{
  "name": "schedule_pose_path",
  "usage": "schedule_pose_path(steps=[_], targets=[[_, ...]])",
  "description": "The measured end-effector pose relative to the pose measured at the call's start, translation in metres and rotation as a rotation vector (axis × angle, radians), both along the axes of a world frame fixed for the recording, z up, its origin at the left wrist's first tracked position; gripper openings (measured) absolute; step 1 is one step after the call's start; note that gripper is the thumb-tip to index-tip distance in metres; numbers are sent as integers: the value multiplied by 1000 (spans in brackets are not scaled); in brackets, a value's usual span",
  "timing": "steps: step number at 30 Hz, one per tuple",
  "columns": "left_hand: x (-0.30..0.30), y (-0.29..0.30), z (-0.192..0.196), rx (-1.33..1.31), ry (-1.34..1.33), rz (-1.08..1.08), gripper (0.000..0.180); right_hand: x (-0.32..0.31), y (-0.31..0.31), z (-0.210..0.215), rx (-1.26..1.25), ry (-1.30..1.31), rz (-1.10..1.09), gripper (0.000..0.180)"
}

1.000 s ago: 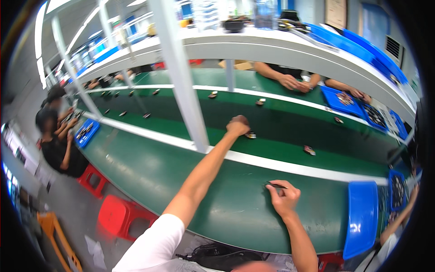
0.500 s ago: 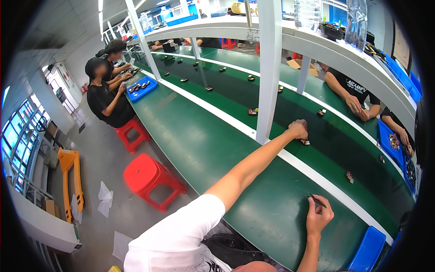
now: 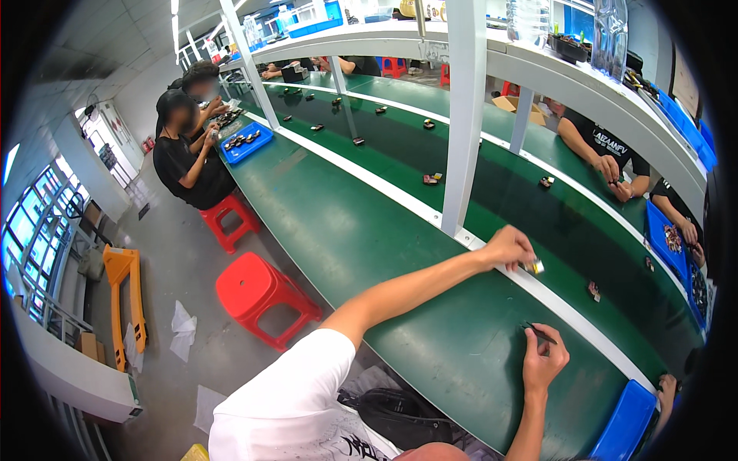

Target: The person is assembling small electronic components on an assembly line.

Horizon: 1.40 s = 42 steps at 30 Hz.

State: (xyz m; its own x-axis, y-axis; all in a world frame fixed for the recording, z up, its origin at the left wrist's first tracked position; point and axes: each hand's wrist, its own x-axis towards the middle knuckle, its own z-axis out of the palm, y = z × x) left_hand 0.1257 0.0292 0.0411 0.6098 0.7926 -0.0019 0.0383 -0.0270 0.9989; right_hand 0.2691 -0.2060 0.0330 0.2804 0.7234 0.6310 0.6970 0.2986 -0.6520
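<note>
Over the white rail [image 3: 596, 334] between the near surface [image 3: 330, 223] and the dark belt [image 3: 573, 230], our left hand [image 3: 510, 248] reaches out, its fingers bent downward and closed at the tips on a small part [image 3: 536, 266] with a yellow and pale end. The hand hides the rest of that part, and we cannot tell whether it touches the rail.

Nearer to us, above the green surface, our right hand [image 3: 546, 355] has thumb and fingers pinched around a slim dark tool [image 3: 545, 334] whose tip points left.

On the belt, a reddish piece [image 3: 594, 291] lies to the right of our left hand, and a second piece [image 3: 432, 179] lies left of the white post [image 3: 465, 115]. At our lower right we see a blue tray [image 3: 624, 421]. To our left, a red stool [image 3: 250, 284] stands on the floor. Farther along the surface, a person in black [image 3: 184, 165] sits beside another tray [image 3: 261, 143] holding dark parts.
</note>
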Motion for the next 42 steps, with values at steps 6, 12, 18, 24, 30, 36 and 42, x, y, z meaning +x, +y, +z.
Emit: schedule_pose_path(steps=[6,12,18,24,30,36,42], targets=[[-8,-80,5,-187,-82,-155,18,-10,4,-1,-44,110,48,14],[-6,-112,-1,-110,-65,-132,20,-4,-7,0,-149,222,29,13],[-26,-112,1,-194,-86,-93,23,-12,-1,13,-272,657,122,13],[-12,-120,-6,-164,-111,-144,20,4,-13,16,-94,706,65,12],[-4,-125,-8,-176,-137,-175,21,8,-17,12,-52,467,-39,10],[-1,-126,-9,-160,-144,-187,21,11,-17,5,-77,403,-73,13],[1,-126,-10,-182,-161,-182,22,14,-17,3,-112,399,-83,14]])
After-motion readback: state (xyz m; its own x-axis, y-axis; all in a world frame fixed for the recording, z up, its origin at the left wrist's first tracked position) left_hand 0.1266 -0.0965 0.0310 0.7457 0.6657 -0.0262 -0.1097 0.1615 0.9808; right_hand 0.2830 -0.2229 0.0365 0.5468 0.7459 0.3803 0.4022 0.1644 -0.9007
